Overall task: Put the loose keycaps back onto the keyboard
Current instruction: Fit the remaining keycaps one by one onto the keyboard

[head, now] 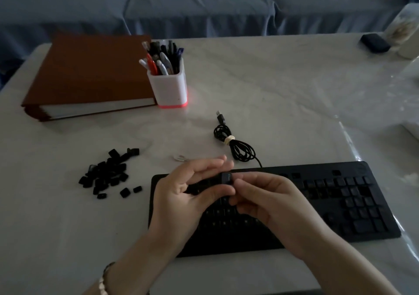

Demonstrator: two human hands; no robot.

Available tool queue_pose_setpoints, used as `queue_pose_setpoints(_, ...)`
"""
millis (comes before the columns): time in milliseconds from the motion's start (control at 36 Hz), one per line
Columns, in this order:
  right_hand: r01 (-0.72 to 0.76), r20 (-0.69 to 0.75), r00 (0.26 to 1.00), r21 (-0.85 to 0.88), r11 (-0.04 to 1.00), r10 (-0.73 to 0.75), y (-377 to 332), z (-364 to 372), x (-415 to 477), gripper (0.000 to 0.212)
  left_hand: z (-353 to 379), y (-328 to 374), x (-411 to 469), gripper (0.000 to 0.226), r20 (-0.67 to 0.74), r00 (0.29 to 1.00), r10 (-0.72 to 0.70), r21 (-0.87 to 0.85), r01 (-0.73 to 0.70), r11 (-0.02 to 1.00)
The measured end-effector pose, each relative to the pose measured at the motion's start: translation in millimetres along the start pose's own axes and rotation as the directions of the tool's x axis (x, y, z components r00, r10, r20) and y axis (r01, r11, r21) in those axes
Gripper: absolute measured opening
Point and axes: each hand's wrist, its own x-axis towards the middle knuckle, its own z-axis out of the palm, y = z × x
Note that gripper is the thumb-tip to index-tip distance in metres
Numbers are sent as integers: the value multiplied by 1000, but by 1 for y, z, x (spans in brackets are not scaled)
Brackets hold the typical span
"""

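Dim room, blue-covered sofa running along the back, past the desk's far edge. White marbled desk fills most of the view, with a clear plastic sheet over it that shows creases toward the right edge. Brown binder lies flat at the far left corner, page block facing the near side. Black keyboard lies along the near edge, right of centre, slightly angled; its right part has caps seated, while the left and middle part shows bare switch sockets. Both hands are together above the keyboard's left half: left hand palm turned inward, fingers loose and stretched, thumb reaching toward the right hand; right hand has its fingers curled, pinching a single black keycap at the fingertips, raised off the keyboard. Cannot tell if the left thumb touches that keycap. White pen holder with a glowing red base stands just beside the binder's right side, packed with pens. Bundled black cable, tied with a pale band, lies mid-desk just behind the keyboard's far edge, with its USB plug pointing to the far edge. Loose keycaps sit in a scattered pile left of the keyboard, apart from it. Small dark object at the far right corner, beside a pale container. Beaded bracelet on the left wrist.
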Motion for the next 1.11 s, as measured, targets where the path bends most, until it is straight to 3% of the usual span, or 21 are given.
queue_pose_setpoints(250, -33, 5, 999, 15, 999, 33, 8, -9, -1, 13, 2, -6, -5, 29, 46, 997, 64, 45, -66, 997)
queue_pose_setpoints(389, -33, -88, 996, -121, 992, 22, 13, -12, -4, 32, 9, -16, -13, 28, 72, 984, 164, 278, -178, 944)
queue_pose_setpoints(472, -11, -176, 984, -210, 978, -27, 15, -17, -5, 15, 19, -21, -17, 30, 126, 965, 228, 365, -259, 894)
queue_pose_setpoints(528, 14, -198, 978, -257, 966, -67, 17, -23, -7, 7, 26, -24, -18, 36, 152, 972, 178, 352, -221, 909)
queue_pose_setpoints(722, 33, -313, 920, -534, 845, -234, 32, -86, -11, 19, 57, -50, -25, 51, 334, 942, 7, 462, -171, 870)
queue_pose_setpoints(861, -22, -356, 831, -789, 615, -427, 29, -143, -20, 19, 80, -63, -21, 53, 387, 920, -62, 661, -230, 714)
queue_pose_setpoints(1000, 23, -141, 839, -956, 294, -526, 18, -175, -18, 20, 92, -67, -20, 77, 384, 896, -221, 842, -242, 482)
queue_pose_setpoints(1111, 74, -8, 859, -987, 140, -511, 20, -182, -7, 19, 95, -69, -24, 90, 393, 884, -254, 867, -264, 421)
